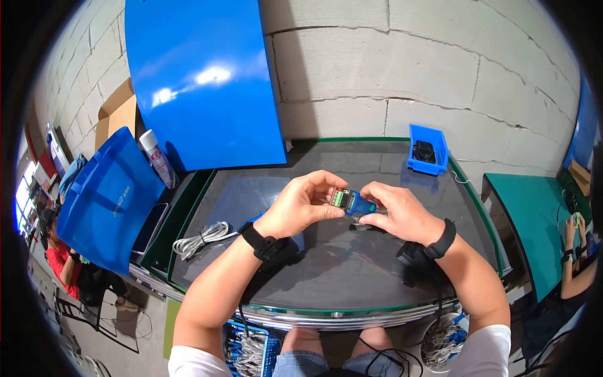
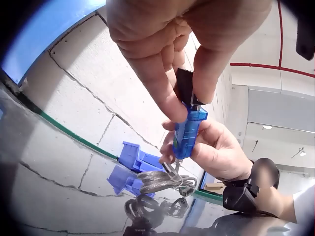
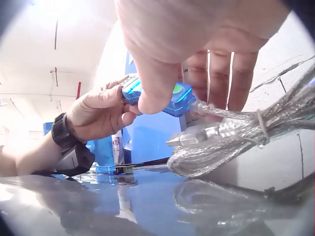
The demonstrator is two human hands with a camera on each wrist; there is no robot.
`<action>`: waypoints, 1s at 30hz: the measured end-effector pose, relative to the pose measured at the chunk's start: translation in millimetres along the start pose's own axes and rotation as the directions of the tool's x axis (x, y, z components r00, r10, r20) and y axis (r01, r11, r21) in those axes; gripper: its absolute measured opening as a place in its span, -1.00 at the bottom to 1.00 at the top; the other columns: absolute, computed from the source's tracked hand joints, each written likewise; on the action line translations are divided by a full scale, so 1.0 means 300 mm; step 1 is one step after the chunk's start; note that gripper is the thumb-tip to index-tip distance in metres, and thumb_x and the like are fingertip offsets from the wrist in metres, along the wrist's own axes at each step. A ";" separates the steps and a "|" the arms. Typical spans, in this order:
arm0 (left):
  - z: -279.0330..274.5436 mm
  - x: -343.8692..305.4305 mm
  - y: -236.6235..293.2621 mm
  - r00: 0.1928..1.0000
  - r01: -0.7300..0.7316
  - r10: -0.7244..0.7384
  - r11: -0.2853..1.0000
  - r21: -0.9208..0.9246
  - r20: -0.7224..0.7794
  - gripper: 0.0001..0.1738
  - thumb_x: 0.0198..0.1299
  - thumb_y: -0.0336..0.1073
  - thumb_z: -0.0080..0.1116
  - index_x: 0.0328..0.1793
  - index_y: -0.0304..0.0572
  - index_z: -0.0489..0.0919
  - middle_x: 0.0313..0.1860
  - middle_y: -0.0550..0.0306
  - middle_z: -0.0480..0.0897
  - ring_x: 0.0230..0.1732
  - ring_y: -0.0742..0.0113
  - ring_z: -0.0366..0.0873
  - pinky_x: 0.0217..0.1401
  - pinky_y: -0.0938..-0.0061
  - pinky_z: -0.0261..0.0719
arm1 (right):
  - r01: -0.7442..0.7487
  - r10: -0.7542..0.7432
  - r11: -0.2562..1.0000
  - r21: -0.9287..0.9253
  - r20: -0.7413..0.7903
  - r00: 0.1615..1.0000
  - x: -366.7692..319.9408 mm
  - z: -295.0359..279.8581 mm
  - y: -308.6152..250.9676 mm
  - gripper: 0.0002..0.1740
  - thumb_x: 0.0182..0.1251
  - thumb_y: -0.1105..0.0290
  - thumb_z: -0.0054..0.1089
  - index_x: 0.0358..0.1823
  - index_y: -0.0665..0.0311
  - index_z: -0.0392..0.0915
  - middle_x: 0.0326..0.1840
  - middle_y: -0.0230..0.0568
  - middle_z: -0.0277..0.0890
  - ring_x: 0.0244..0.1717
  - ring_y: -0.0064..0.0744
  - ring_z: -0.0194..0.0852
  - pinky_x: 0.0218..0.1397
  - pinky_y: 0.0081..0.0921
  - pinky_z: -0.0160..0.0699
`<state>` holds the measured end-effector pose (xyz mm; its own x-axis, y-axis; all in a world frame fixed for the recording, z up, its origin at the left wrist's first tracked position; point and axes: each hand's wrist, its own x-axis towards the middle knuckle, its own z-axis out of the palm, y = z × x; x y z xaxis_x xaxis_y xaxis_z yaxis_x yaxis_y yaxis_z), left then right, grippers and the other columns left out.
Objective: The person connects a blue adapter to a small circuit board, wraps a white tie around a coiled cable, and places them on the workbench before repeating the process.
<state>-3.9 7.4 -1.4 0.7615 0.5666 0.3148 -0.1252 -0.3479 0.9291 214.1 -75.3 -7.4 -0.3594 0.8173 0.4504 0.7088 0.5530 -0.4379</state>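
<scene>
Above the dark table, the left hand (image 1: 303, 204) pinches a small black connector (image 2: 185, 86) with a green terminal block (image 1: 340, 198) between thumb and fingers. The right hand (image 1: 402, 210) grips the translucent blue adapter housing (image 3: 180, 100) that joins the connector. In the left wrist view the black part meets the blue housing (image 2: 189, 132), with a bit of metal showing between them. A bundled clear cable (image 3: 216, 147) with a metal USB plug (image 3: 189, 137) hangs from the housing below the right hand.
A second coiled cable (image 1: 202, 240) lies at the table's left. A blue bin (image 1: 428, 149) with a black item stands at the back right. A blue bag (image 1: 103, 201) and a spray can (image 1: 157, 158) are at left. Cable-filled containers sit below the front edge.
</scene>
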 end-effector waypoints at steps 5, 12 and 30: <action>0.002 -0.004 0.026 0.999 -0.020 0.018 0.999 -0.051 -0.031 -0.62 0.07 -0.50 0.31 0.04 -0.30 0.50 -0.16 0.17 0.63 -0.13 0.48 0.57 -0.01 0.56 0.55 | -0.016 0.018 0.999 0.036 -0.050 0.999 0.000 0.011 0.008 -0.71 0.26 0.35 0.14 -0.04 0.30 0.39 -0.25 -0.03 0.50 -0.27 -0.05 0.51 -0.22 -0.28 0.46; -0.024 0.001 0.000 0.995 -0.051 0.047 0.998 -0.043 -0.093 -0.78 0.28 -0.26 0.15 -0.14 -0.30 0.54 -0.33 0.10 0.66 -0.28 0.46 0.59 -0.16 0.57 0.55 | -0.203 0.147 0.800 0.565 0.144 0.979 -0.003 0.022 0.013 -0.74 0.47 0.30 -0.13 -0.04 0.34 0.40 -0.35 -0.33 0.46 -0.47 -0.58 0.30 -0.35 -0.58 0.36; -0.015 -0.015 0.027 0.994 0.049 -0.052 0.998 -0.038 -0.093 -0.66 0.35 -0.11 0.03 -0.33 -0.24 0.52 -0.49 0.08 0.65 -0.44 0.47 0.58 -0.31 0.61 0.50 | -0.306 0.175 0.623 0.720 0.253 0.951 -0.005 -0.008 0.003 -0.61 0.50 0.17 -0.22 0.00 0.34 0.46 -0.42 -0.33 0.46 -0.62 -0.74 0.16 -0.54 -0.75 0.20</action>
<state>-11.1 5.4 5.6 0.7042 0.6513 0.2829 -0.1119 -0.2916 0.9500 216.9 -76.6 -6.6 -0.3717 0.9153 0.1550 0.1145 0.2109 -0.9708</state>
